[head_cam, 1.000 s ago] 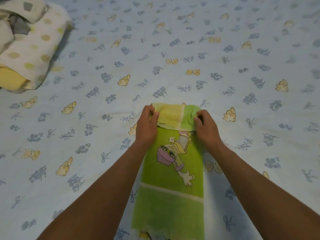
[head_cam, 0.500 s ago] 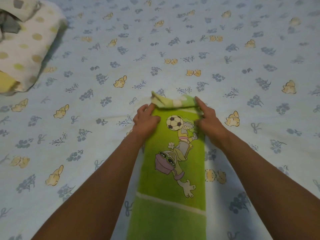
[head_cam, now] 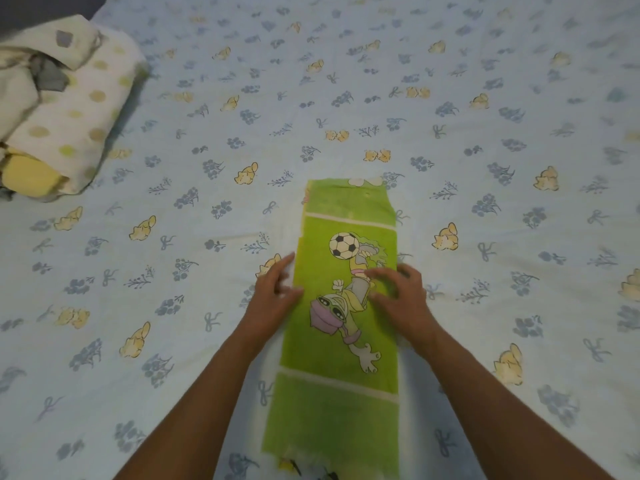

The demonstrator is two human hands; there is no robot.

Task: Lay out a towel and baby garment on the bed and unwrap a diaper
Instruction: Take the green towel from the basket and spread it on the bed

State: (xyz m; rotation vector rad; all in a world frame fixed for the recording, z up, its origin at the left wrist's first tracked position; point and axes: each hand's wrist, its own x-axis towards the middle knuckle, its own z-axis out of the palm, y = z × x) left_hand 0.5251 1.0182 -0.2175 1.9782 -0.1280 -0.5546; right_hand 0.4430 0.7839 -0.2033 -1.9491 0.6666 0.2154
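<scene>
A long green towel (head_cam: 343, 393) with a cartoon figure and a football lies flat as a narrow strip on the bed (head_cam: 207, 306), running away from me. My left hand (head_cam: 275, 294) rests at the towel's left edge, fingers spread. On the towel's right side lies my right hand (head_cam: 398, 294), fingers apart and blurred. Neither hand grips anything. No baby garment or diaper is clearly visible.
A rolled bundle of cream cloth with pale green dots (head_cam: 59, 109) sits at the far left of the bed, with something yellow at its near end. The pale blue sheet with flower print spreads out on all sides of the towel.
The towel's folded far end has been rolled out flat, so the strip reaches farther away. Both hands let go of that end and drew back to the towel's middle.
</scene>
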